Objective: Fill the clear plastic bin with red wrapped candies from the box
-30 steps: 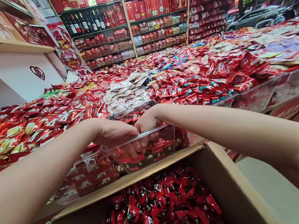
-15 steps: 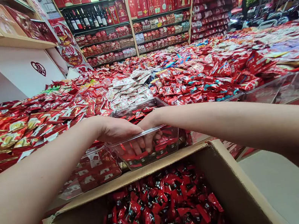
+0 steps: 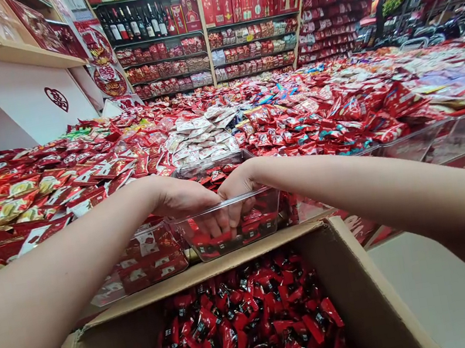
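Observation:
Both my hands are inside a clear plastic bin point(image 3: 261, 216), side by side among small red-and-black wrapped candies point(image 3: 220, 244). Through the front wall I see the fingers of my left hand point(image 3: 195, 201) stretched downward, touching the candies. My right hand point(image 3: 237, 188) meets it near the middle, its fingers pointing down and slightly bent; some fingertips are hidden. I make out no candy gripped in either hand. Below the bin stands an open cardboard box point(image 3: 371, 287) with many more of the same red-and-black candies point(image 3: 244, 326) inside.
Heaps of wrapped sweets point(image 3: 102, 172) spread left, right and behind the bin. White packets point(image 3: 199, 135) are piled directly behind it. Clear bin walls point(image 3: 414, 140) line the display's front right. Shelves point(image 3: 205, 39) with bottles and red boxes stand at the back.
My right hand's fingers have drawn in toward my left hand and point more steeply down. The left hand stays nearly in place. The view has shifted slightly.

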The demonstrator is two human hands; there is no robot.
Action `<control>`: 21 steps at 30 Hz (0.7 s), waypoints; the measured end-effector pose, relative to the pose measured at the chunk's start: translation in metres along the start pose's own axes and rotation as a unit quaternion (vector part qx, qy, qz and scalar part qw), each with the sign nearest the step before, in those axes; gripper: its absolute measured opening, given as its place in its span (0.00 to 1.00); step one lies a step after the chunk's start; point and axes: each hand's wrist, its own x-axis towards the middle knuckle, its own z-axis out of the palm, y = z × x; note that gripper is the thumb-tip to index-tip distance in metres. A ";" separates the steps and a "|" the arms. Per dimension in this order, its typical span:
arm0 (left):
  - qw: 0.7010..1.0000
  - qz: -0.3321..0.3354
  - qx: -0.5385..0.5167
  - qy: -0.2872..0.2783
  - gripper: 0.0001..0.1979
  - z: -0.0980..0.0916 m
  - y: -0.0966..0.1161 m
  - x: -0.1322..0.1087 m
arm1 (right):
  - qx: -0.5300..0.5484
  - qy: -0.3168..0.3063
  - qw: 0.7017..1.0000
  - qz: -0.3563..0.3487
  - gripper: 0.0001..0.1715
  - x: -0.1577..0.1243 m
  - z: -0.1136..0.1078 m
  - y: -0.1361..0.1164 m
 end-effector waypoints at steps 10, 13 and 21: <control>0.999 0.031 0.009 0.006 0.17 0.002 0.000 0.000 | 0.034 0.059 0.997 -0.042 0.25 -0.005 0.001 -0.001; 1.000 0.025 -0.002 0.008 0.18 0.004 0.000 0.000 | 0.039 0.067 0.996 -0.039 0.25 -0.004 0.000 -0.001; 1.000 -0.016 -0.017 -0.003 0.20 0.006 0.000 0.000 | -0.040 0.039 0.998 0.030 0.28 0.003 -0.002 0.002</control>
